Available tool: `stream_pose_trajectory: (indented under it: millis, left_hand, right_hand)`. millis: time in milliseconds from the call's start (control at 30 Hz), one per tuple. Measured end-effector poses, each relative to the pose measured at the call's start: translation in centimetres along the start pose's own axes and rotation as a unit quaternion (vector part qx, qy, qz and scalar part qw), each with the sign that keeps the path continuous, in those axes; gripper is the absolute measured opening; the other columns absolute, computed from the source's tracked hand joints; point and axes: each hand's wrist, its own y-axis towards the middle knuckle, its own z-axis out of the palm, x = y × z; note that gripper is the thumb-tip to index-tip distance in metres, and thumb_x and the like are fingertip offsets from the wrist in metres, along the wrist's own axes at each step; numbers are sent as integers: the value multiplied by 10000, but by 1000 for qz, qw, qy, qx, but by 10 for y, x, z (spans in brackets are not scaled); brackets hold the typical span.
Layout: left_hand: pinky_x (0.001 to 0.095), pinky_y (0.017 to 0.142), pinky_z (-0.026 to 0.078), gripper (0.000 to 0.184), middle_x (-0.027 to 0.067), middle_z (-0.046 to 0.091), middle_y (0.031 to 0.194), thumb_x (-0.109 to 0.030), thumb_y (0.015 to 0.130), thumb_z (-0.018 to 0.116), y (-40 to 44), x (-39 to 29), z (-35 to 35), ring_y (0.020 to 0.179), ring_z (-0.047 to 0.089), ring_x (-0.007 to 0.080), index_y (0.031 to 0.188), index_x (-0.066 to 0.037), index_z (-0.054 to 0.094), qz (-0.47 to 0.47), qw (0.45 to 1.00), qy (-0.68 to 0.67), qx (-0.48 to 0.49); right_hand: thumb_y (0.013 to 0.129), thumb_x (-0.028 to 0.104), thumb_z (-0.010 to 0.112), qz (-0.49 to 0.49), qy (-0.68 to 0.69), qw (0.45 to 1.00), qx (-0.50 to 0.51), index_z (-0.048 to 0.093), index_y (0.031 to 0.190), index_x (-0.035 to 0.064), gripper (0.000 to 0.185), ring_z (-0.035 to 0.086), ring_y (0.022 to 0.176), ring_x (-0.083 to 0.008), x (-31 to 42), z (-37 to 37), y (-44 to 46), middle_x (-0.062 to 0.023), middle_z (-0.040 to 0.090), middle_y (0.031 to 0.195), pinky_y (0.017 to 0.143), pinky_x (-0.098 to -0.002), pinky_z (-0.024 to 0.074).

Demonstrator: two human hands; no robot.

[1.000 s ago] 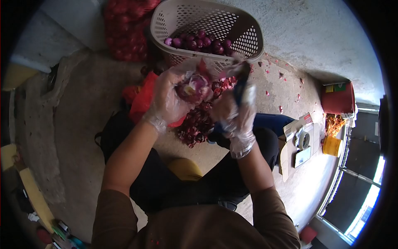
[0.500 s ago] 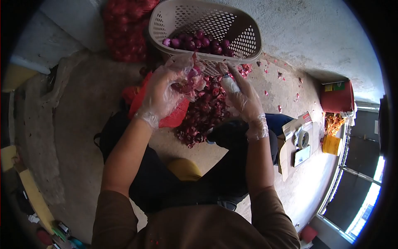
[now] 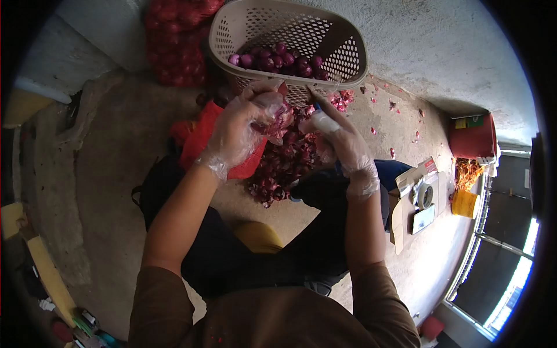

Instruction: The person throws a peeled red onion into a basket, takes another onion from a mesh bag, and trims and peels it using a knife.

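My left hand (image 3: 233, 132), in a clear plastic glove, is closed around a red onion (image 3: 279, 119) with loose papery skin. My right hand (image 3: 347, 144), gloved the same way, is just to the right of it, with fingers curled around a small knife (image 3: 317, 107). Only a bit of blue shows of the knife; the rest is hidden by the fingers. Below both hands a heap of red onion skins (image 3: 278, 174) lies on the floor. A red mesh bag (image 3: 246, 165) sits beneath my left wrist.
A beige perforated basket (image 3: 354, 69) with several purple onions (image 3: 278, 60) stands ahead. Left of it is a full red mesh sack (image 3: 174, 52). To the right lie cardboard (image 3: 397, 223), a tape roll (image 3: 425, 196) and a phone (image 3: 423, 219); a red bucket (image 3: 473, 139) is farther off.
My left hand has shifted slightly right with the onion, and turned. My right hand has moved slightly down and tilted, closing the gap to the onion.
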Motion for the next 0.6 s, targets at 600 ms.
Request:
stream_pose_trajectory:
  millis: [600]
  left_hand:
    - [383,893,528,465,141,637,1150,-249,929,518,0,-6,3,1054,654,311,1315,12,536,-45,996,-50,54]
  right_hand:
    - [964,387,587,-33,-221,974,-38,284,1562,150,711,557,604,-95,-10,7,2,-78,656,881,553,-261,469]
